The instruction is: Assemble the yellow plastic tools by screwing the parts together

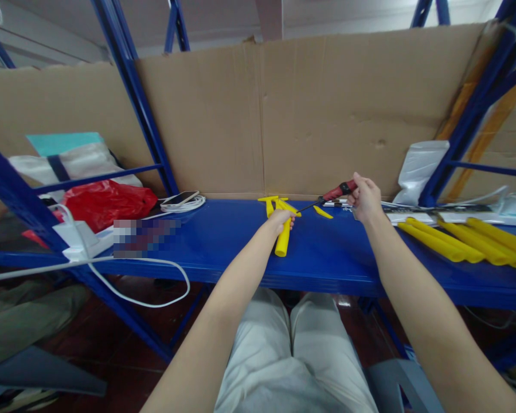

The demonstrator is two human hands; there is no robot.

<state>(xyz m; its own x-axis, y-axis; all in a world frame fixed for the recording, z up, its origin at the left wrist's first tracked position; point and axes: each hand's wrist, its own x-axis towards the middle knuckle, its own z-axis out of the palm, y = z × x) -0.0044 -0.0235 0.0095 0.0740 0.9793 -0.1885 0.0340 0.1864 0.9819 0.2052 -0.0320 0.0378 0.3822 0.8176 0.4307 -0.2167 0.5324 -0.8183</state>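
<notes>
My left hand (281,221) is closed around a yellow plastic tube (282,245), whose lower end sticks out towards me just above the blue shelf. My right hand (365,198) grips the end of a screwdriver (339,192) with a red and black handle. Its thin dark shaft slants down to the left and reaches the fingers of my left hand; the tip is hidden there. Behind that hand are yellow T-shaped parts (270,204), partly covered. A small flat yellow piece (323,212) lies to the right, under the screwdriver.
Several yellow tubes (434,241) lie at the right of the blue shelf (223,241). A cardboard wall (327,109) stands behind. At left are a phone (180,198), a coiled white cable (189,205), a red plastic bag (112,201) and a white charger (75,235) with a hanging cord.
</notes>
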